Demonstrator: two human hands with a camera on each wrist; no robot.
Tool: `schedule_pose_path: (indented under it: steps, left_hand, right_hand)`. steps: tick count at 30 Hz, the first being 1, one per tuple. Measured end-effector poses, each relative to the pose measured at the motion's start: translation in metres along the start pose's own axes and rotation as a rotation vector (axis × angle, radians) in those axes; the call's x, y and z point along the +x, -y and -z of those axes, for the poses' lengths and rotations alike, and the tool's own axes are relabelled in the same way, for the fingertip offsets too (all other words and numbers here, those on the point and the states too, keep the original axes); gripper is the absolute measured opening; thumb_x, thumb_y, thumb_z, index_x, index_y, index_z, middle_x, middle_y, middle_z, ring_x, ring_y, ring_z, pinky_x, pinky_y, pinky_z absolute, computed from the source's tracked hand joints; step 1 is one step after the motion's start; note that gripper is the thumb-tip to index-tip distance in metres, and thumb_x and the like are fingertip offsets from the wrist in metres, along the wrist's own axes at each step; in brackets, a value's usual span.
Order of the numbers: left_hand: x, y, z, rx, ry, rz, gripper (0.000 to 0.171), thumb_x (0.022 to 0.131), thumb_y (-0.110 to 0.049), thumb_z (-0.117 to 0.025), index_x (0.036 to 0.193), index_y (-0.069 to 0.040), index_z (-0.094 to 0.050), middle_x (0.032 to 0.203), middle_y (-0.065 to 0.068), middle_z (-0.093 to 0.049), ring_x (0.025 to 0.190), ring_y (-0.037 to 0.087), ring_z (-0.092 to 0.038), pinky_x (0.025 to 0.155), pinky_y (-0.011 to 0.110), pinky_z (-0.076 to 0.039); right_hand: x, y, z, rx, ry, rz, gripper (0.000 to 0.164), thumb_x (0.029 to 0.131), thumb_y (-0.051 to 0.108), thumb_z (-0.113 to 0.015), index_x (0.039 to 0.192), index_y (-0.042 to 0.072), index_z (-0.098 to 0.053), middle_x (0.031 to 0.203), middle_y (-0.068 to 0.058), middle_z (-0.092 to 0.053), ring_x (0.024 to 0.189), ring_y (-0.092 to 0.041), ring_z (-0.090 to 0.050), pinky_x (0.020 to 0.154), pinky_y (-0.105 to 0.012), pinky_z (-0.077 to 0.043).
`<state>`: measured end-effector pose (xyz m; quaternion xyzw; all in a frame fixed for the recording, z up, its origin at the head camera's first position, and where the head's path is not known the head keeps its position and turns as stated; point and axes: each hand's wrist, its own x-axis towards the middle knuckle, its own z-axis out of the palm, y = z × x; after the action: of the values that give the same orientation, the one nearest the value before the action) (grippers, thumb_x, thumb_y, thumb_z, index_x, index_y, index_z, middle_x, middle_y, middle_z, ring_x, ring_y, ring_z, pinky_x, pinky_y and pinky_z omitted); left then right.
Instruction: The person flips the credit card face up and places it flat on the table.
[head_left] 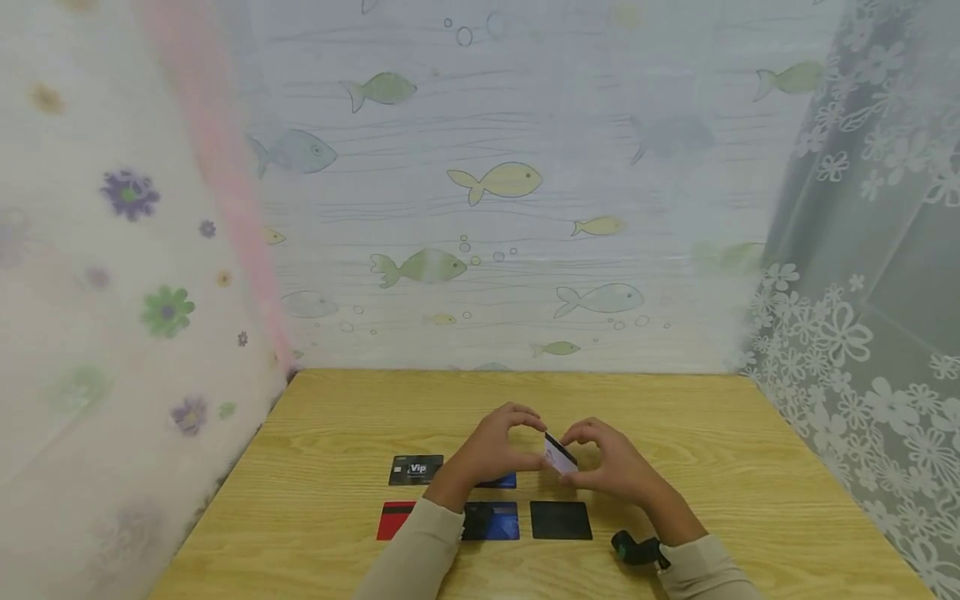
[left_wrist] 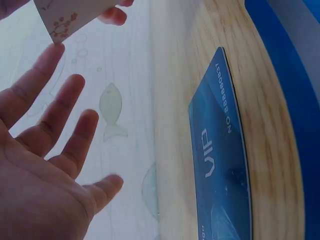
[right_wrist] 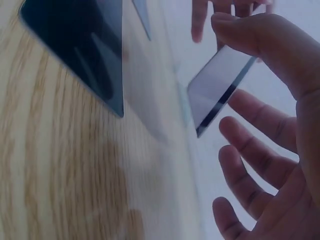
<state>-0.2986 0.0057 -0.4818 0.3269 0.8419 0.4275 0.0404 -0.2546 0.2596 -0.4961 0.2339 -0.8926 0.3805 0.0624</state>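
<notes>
Through my cameras I count six cards in total: two blue cards (head_left: 504, 481) (head_left: 501, 522), two black cards (head_left: 405, 477) (head_left: 561, 521), one red card (head_left: 393, 522) and one white card (head_left: 558, 456). I also count one table (head_left: 675, 417), one left hand (head_left: 495, 446), one right hand (head_left: 617, 462) and two sleeves (head_left: 420, 546) (head_left: 708, 567).

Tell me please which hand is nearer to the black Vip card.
Left. The left hand is just right of the black Vip card; the right hand is farther right.

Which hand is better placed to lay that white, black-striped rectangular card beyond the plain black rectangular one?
Probably the right hand: its forearm reaches in beside the plain black card, over no visible cards. The left hand also holds the white card, but its sleeve overlaps the red rectangular card.
</notes>
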Motion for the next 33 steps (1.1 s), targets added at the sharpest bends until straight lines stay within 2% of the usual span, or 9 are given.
schedule_pose_path:
  steps: [5, 9, 14, 20, 23, 27, 33]
  left_hand:
    - [0.0006, -0.0023, -0.0015, -0.038, 0.005, -0.003, 0.053, 0.084, -0.044, -0.085, 0.13, -0.021, -0.071, 0.145, -0.006, -0.056, 0.138, 0.026, -0.051, 0.111, 0.058, -0.045]
    - [0.0002, -0.0019, -0.002, -0.069, 0.008, -0.011, 0.054, 0.084, -0.047, -0.085, 0.132, -0.03, -0.068, 0.146, -0.006, -0.054, 0.14, 0.027, -0.05, 0.111, 0.06, -0.044]
    - [-0.001, 0.0003, -0.0026, -0.116, 0.033, -0.002, 0.071, 0.081, -0.052, -0.086, 0.144, -0.039, -0.055, 0.15, -0.005, -0.051, 0.143, 0.031, -0.047, 0.112, 0.061, -0.042]
    - [-0.0017, 0.0009, -0.0043, -0.089, 0.068, 0.034, 0.082, 0.077, -0.054, -0.088, 0.148, -0.035, -0.052, 0.152, -0.003, -0.049, 0.144, 0.033, -0.046, 0.113, 0.06, -0.042]
    - [-0.0013, 0.0003, -0.0044, -0.064, 0.078, 0.044, 0.083, 0.078, -0.054, -0.088, 0.149, -0.032, -0.052, 0.154, -0.003, -0.048, 0.145, 0.031, -0.045, 0.113, 0.058, -0.042]
    - [-0.0013, -0.0029, -0.004, -0.041, 0.089, 0.043, 0.081, 0.079, -0.052, -0.088, 0.148, -0.024, -0.057, 0.152, -0.001, -0.049, 0.143, 0.029, -0.047, 0.111, 0.056, -0.045]
    - [-0.0017, -0.0039, -0.0051, -0.022, 0.099, 0.039, 0.069, 0.078, -0.05, -0.089, 0.135, -0.017, -0.069, 0.147, 0.0, -0.053, 0.138, 0.027, -0.05, 0.109, 0.051, -0.048]
  right_hand:
    - [0.0008, 0.0032, 0.0004, 0.047, 0.016, -0.018, 0.042, 0.083, 0.032, -0.089, 0.119, 0.026, -0.067, 0.124, 0.002, -0.064, 0.108, -0.027, -0.059, 0.087, -0.053, -0.049]
    - [0.0008, 0.0034, 0.0005, 0.083, 0.016, -0.032, 0.044, 0.083, 0.034, -0.088, 0.12, 0.026, -0.067, 0.122, 0.002, -0.065, 0.105, -0.026, -0.06, 0.087, -0.051, -0.049]
    - [0.0019, 0.0032, 0.0011, 0.117, -0.007, -0.052, 0.046, 0.083, 0.041, -0.087, 0.12, 0.025, -0.067, 0.117, 0.004, -0.068, 0.105, -0.027, -0.06, 0.088, -0.05, -0.048]
    - [0.0021, 0.0053, 0.0049, 0.191, -0.054, -0.051, 0.042, 0.088, 0.028, -0.085, 0.123, 0.015, -0.066, 0.117, -0.005, -0.068, 0.106, -0.037, -0.06, 0.088, -0.049, -0.048]
    - [0.0014, 0.0062, 0.0071, 0.212, -0.066, -0.049, 0.038, 0.089, 0.025, -0.083, 0.121, 0.017, -0.065, 0.117, -0.006, -0.068, 0.108, -0.04, -0.06, 0.089, -0.047, -0.049]
    - [0.001, 0.0068, 0.0081, 0.223, -0.071, -0.047, 0.037, 0.089, 0.027, -0.083, 0.12, 0.019, -0.065, 0.118, -0.001, -0.067, 0.108, -0.036, -0.061, 0.089, -0.043, -0.05]
    - [0.0011, 0.0082, 0.0074, 0.24, -0.066, -0.042, 0.041, 0.088, 0.025, -0.084, 0.122, 0.014, -0.064, 0.112, -0.002, -0.069, 0.101, -0.024, -0.063, 0.08, -0.034, -0.05]
